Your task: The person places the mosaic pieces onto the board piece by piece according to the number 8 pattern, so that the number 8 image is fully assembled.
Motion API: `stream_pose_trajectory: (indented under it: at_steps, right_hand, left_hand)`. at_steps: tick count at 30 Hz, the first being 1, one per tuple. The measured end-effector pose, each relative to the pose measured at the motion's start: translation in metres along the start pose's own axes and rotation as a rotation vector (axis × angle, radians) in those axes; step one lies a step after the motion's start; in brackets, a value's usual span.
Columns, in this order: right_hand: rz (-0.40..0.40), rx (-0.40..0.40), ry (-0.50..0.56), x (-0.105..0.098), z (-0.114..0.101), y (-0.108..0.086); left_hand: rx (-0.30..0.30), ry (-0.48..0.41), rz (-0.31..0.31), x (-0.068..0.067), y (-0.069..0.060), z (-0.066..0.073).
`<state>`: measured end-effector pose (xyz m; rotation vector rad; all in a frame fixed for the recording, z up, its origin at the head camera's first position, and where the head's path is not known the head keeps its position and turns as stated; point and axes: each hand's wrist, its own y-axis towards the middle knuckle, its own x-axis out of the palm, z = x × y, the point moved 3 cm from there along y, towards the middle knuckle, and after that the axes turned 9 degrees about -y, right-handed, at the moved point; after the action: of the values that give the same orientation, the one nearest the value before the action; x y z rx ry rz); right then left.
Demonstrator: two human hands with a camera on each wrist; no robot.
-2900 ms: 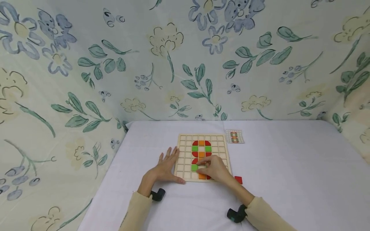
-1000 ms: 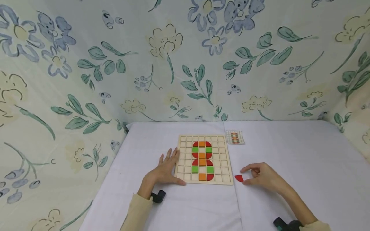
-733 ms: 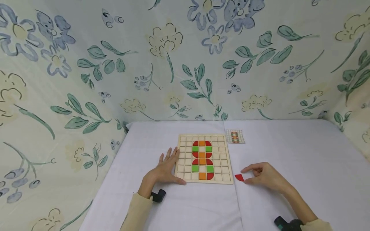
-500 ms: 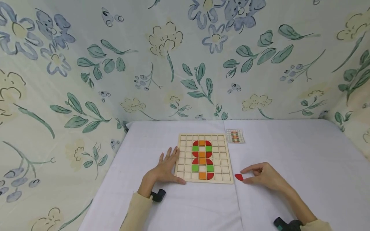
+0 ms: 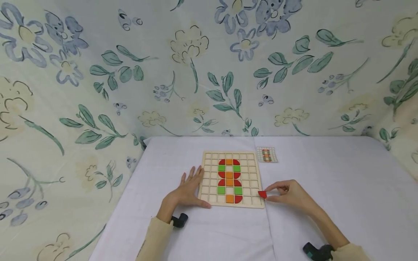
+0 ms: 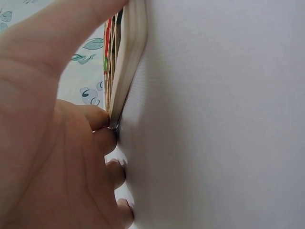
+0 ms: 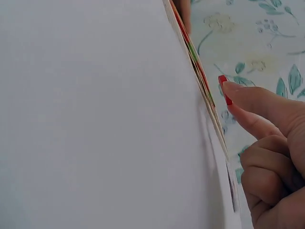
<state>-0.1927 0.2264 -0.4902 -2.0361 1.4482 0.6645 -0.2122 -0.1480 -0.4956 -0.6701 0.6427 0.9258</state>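
My right hand (image 5: 292, 195) pinches a red quarter-circle tile (image 5: 262, 194) between thumb and forefinger at the right edge of the wooden grid board (image 5: 209, 190). In the right wrist view the red tile (image 7: 225, 89) is held up off the table, above the level of the board. My left hand (image 5: 186, 192) rests against the board's left side, its fingers spread and its thumb at the near left corner. Red, green and orange tiles (image 5: 230, 182) fill several cells down the middle of the board. Left of the lowest orange tile (image 5: 230, 199) is a bare cell.
A small pattern card (image 5: 267, 154) with a printed grid of coloured shapes lies beyond the board's right corner. White cloth (image 5: 326, 163) covers the table. A floral curtain (image 5: 183, 83) hangs behind it and along the sides.
The right hand went from the board to the red tile lying on the table, took hold of it and lifted it leftward to the board's edge. The left hand stayed in place.
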Motion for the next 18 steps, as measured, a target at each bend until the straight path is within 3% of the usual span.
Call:
stream_pose_trajectory:
  at_steps: [10, 18]
  right_hand:
    - [-0.005, -0.268, -0.009, 0.064, -0.068, 0.030]
    - [-0.012, -0.275, -0.041, 0.085, -0.082, 0.040]
  left_hand:
    - [-0.003, -0.006, -0.004, 0.002, 0.001, -0.003]
    - [-0.004, -0.006, 0.002, 0.001, 0.001, -0.002]
